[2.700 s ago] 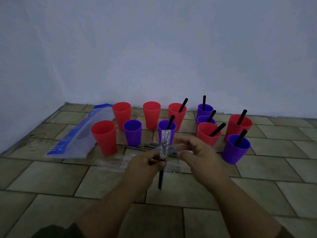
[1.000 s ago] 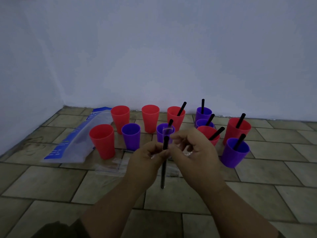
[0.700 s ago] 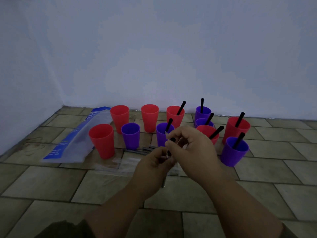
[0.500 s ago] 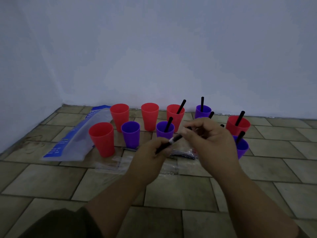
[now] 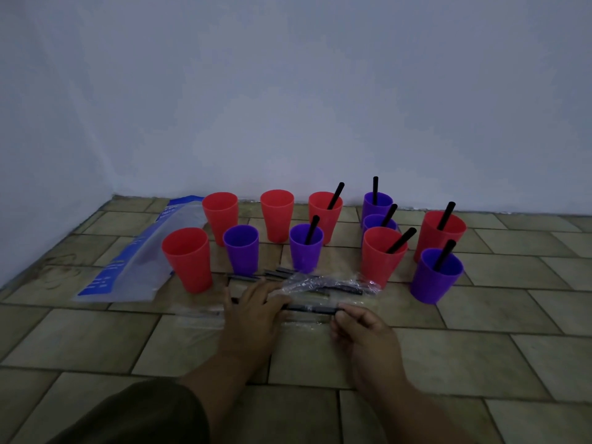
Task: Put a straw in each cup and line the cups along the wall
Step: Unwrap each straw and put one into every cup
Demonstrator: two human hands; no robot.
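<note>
Red and purple cups stand on the tiled floor near the wall. No straw shows in three red cups (image 5: 187, 259) (image 5: 220, 216) (image 5: 277, 214) or one purple cup (image 5: 241, 248). Black straws stick out of the other cups, among them a purple cup (image 5: 306, 248) and a red cup (image 5: 382, 257). My right hand (image 5: 360, 331) pinches the right end of a black straw (image 5: 310, 309) that lies level just above the floor. My left hand (image 5: 253, 310) rests with its fingers spread over clear wrappers, and the straw's left end reaches its fingertips.
A blue and clear plastic bag (image 5: 137, 257) lies at the left. Loose black straws (image 5: 272, 274) and a crumpled clear wrapper with straws (image 5: 330, 285) lie in front of the cups. The wall (image 5: 288, 107) runs behind the cups, with a corner at the left.
Both hands have come down from chest height to the floor. The straw went from upright to level, and the wrapper that was around it is gone from it.
</note>
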